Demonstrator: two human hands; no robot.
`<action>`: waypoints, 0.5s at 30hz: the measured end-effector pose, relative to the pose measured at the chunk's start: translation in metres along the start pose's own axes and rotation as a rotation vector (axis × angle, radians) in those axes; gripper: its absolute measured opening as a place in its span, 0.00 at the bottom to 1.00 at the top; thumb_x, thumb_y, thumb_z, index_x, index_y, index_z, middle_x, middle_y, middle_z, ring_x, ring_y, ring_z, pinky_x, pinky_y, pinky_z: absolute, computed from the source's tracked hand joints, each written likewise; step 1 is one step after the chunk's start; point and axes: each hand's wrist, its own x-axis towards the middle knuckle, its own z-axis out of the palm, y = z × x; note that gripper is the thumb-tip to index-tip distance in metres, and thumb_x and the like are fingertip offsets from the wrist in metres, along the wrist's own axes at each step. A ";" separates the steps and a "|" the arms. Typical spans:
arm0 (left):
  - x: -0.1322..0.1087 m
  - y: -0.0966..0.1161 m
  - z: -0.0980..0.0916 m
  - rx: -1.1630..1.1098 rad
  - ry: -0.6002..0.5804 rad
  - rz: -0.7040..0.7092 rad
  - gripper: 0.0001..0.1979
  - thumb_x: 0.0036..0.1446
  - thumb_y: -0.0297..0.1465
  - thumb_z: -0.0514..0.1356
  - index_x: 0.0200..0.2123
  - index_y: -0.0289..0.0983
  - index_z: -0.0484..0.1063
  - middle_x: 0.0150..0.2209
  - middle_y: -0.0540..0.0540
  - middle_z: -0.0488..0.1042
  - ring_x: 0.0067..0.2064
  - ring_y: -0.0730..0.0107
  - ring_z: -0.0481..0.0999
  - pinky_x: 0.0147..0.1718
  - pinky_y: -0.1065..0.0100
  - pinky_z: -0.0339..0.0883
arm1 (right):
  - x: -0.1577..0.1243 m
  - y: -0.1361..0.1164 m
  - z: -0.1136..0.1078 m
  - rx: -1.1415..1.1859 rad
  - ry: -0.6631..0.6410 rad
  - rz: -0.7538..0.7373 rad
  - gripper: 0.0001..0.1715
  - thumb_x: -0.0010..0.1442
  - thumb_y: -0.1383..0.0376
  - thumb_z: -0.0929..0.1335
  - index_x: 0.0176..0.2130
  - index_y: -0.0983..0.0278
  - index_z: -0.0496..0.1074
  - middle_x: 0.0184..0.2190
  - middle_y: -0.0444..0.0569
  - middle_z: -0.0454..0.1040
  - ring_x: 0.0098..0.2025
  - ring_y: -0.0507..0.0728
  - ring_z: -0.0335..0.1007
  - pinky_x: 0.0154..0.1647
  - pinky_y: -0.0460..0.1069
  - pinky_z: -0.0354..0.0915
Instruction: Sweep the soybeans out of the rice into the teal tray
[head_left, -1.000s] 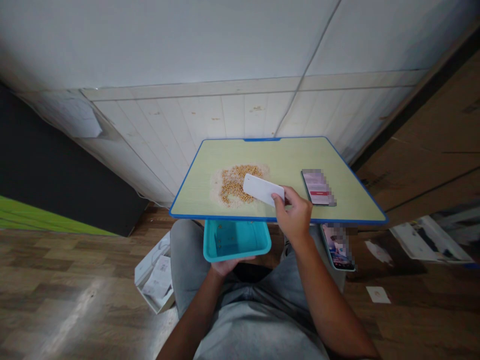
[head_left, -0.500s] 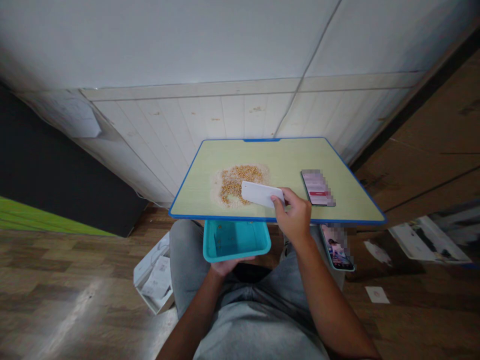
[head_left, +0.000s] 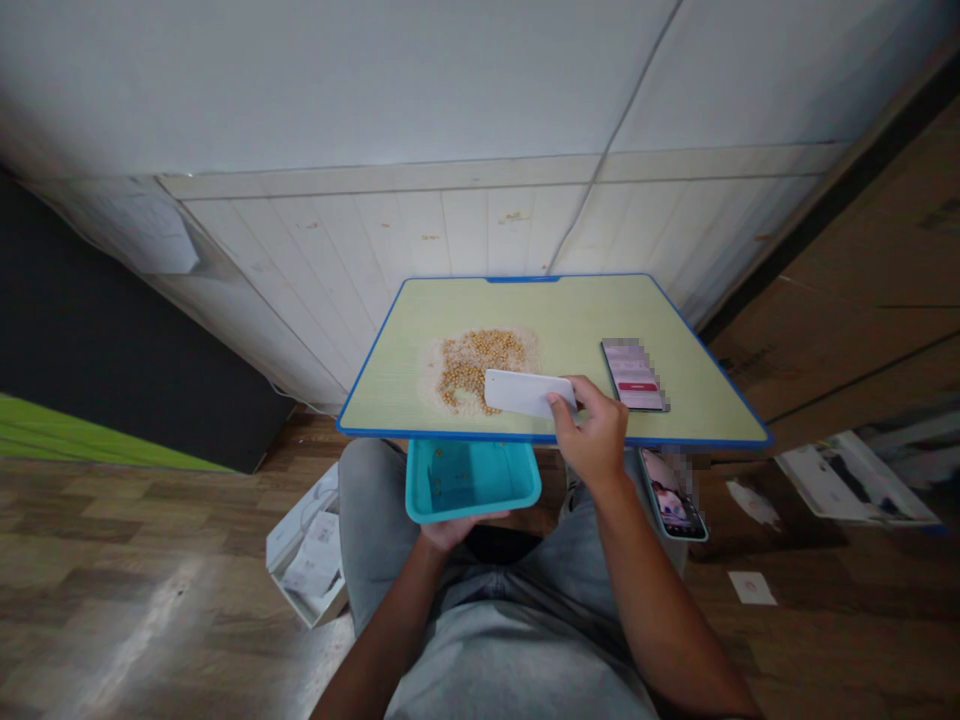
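Note:
My right hand [head_left: 594, 430] grips a flat white plastic scraper [head_left: 526, 393] between thumb and fingers, above the table's front part. The scraper's far end covers the right edge of a spread pile of yellow soybeans [head_left: 469, 378] mixed with pale, rice-like grains [head_left: 435, 372]. From below, my left hand [head_left: 454, 530] supports a turquoise plastic tray [head_left: 474, 514], its rim just under the table's front edge. A few beans lie inside the tray. Most of the left fingers are hidden beneath it.
The small folding table [head_left: 570, 310] has a blue rim. On its right lies a phone [head_left: 634, 375] with a lit screen. A second phone [head_left: 675, 495] rests by my right thigh. An open white box [head_left: 311, 560] stands on the floor at left; the wall rises behind the table.
My right hand and the scraper have shifted slightly right and toward me. The tray and my left hand stay almost where they were.

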 end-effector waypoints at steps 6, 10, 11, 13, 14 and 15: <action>0.001 -0.002 -0.004 -0.021 -0.014 -0.028 0.45 0.52 0.72 0.60 0.59 0.46 0.79 0.67 0.34 0.78 0.63 0.19 0.77 0.40 0.33 0.83 | -0.003 0.005 -0.003 0.029 0.034 0.002 0.12 0.64 0.56 0.67 0.35 0.60 0.76 0.24 0.44 0.73 0.27 0.58 0.71 0.33 0.50 0.62; 0.001 -0.002 -0.005 -0.037 -0.035 -0.039 0.41 0.59 0.70 0.56 0.60 0.48 0.78 0.66 0.37 0.79 0.65 0.20 0.75 0.42 0.33 0.82 | -0.005 0.008 -0.004 0.063 0.058 -0.008 0.11 0.64 0.56 0.68 0.35 0.60 0.76 0.23 0.43 0.72 0.27 0.57 0.71 0.31 0.49 0.60; 0.001 -0.002 -0.006 -0.048 -0.062 -0.041 0.41 0.59 0.69 0.56 0.61 0.48 0.78 0.67 0.38 0.79 0.66 0.21 0.75 0.43 0.32 0.82 | -0.006 0.008 -0.004 0.069 0.063 -0.006 0.11 0.64 0.57 0.68 0.36 0.60 0.76 0.23 0.43 0.72 0.27 0.57 0.71 0.31 0.49 0.60; 0.002 -0.001 -0.009 -0.067 -0.115 -0.054 0.40 0.60 0.68 0.56 0.62 0.48 0.78 0.67 0.38 0.79 0.66 0.21 0.75 0.44 0.31 0.81 | -0.006 0.009 -0.005 0.080 0.075 0.001 0.11 0.65 0.57 0.68 0.36 0.60 0.76 0.24 0.43 0.73 0.27 0.57 0.71 0.31 0.49 0.60; 0.003 -0.001 -0.010 -0.074 -0.134 -0.061 0.40 0.61 0.67 0.56 0.62 0.48 0.78 0.67 0.38 0.79 0.66 0.21 0.75 0.45 0.31 0.81 | -0.006 0.010 -0.005 0.086 0.079 0.005 0.11 0.65 0.56 0.68 0.36 0.60 0.76 0.24 0.43 0.73 0.27 0.57 0.71 0.31 0.49 0.59; 0.003 -0.001 -0.011 -0.081 -0.148 -0.065 0.39 0.61 0.66 0.55 0.62 0.47 0.78 0.67 0.37 0.78 0.66 0.21 0.74 0.46 0.30 0.80 | -0.006 0.010 -0.006 0.094 0.081 0.009 0.11 0.65 0.56 0.69 0.36 0.60 0.76 0.24 0.42 0.73 0.27 0.57 0.70 0.31 0.49 0.59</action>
